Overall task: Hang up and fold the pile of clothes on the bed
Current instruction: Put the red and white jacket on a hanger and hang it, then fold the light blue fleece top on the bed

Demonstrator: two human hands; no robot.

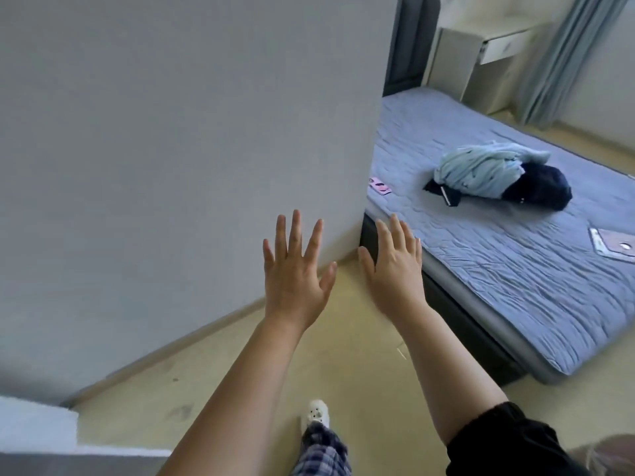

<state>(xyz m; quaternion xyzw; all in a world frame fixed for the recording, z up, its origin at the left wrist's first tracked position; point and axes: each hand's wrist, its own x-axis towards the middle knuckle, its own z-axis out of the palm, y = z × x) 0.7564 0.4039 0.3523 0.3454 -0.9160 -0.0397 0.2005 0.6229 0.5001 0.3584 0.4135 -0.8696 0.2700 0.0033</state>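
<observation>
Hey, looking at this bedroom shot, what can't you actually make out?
Head view only:
- Pile of clothes: bunched up, so the number of garments is unclear.
- Bed: its left part is hidden behind the wall.
- Pink flat item: too small to identify.
- Pale flat item: cut off by the right edge.

Hands: two, a left hand (293, 273) and a right hand (395, 269).
Beds: one bed (481, 269) was in view.
Piles: one pile of clothes (498, 176) lay on it.
Garments told apart in the pile: two, a light blue garment (481, 170) and a dark navy garment (539, 187); any others could not be counted.
Flat items on the mattress: two, a pink item (379, 186) and a greyish-pink item (615, 247).
Shoes: one white shoe (316, 413).
Curtains: one curtain (563, 56).
Cabinets: one bedside cabinet (453, 60).
</observation>
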